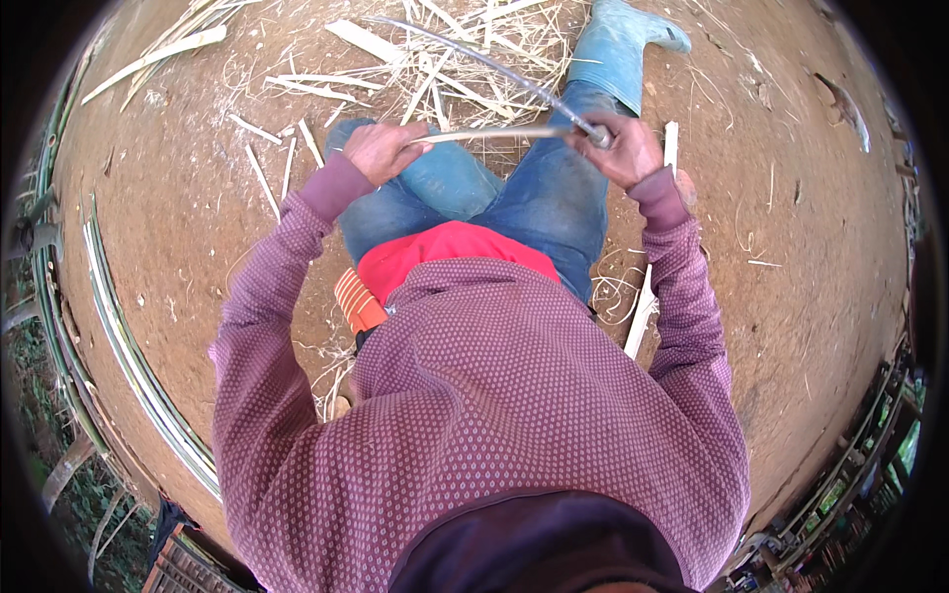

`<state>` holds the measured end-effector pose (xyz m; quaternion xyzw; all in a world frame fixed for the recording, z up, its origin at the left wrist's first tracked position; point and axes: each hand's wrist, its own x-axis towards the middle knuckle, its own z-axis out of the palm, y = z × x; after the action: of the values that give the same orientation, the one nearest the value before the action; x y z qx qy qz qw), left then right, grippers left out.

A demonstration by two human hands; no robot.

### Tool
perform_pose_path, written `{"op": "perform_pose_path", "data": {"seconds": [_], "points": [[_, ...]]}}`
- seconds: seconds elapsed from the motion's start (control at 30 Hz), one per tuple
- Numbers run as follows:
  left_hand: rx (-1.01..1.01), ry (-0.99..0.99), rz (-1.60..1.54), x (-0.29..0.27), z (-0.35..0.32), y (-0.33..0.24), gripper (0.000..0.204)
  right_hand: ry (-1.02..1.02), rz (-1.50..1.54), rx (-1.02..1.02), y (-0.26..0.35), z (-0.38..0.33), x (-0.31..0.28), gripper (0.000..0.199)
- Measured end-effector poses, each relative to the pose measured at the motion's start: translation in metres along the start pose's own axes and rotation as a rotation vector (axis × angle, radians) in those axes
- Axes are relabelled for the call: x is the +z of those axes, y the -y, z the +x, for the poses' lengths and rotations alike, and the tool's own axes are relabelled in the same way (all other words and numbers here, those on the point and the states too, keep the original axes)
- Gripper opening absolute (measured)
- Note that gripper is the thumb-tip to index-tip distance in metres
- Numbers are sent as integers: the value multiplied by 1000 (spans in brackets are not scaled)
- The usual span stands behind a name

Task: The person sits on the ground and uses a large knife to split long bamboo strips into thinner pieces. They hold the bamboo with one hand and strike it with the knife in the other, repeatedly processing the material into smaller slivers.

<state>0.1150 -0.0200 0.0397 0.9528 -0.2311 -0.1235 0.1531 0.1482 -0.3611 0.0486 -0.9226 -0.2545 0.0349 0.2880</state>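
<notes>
My left hand [381, 151] is closed around one end of a pale split bamboo strip [489, 132], above my left knee. The strip runs across to my right hand [625, 148], which grips the handle of a long, thin-bladed knife [494, 67]. The blade points away to the far left, crossing above the strip's right part near my right hand. That end of the strip is blurred, and I cannot tell whether the right fingers touch it. Both hands are over my legs in blue jeans [554, 183].
Pale shavings and split strips [465, 79] lie heaped on the brown dirt floor [791, 267] ahead. Long green-and-white bamboo strips [138, 346] lie at the left. A blue rubber boot [608, 49] is stretched forward. An orange striped object [358, 301] sits at my left hip.
</notes>
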Motion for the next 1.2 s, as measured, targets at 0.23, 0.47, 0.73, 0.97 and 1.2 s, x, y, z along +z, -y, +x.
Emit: {"op": "perform_pose_path", "data": {"seconds": [0.23, 0.47, 0.73, 0.97, 1.2], "points": [[-432, -110, -1008, 39, -18, -8, 25, -8, -166, 215, 22, 4, 24, 25], [-438, -215, -1040, 33, -20, -32, 19, 46, -97, -31, 61, 9, 76, 24], [-430, -401, -984, 34, -32, -34, 26, -8, -138, -122, 67, 28, 81, 25], [-530, -361, -1434, 14, -50, -44, 14, -43, -211, -32, 56, 51, 74, 22], [-533, -340, -1364, 25, -65, -32, 13, 81, -249, 92, 45, 69, 73, 22]]}}
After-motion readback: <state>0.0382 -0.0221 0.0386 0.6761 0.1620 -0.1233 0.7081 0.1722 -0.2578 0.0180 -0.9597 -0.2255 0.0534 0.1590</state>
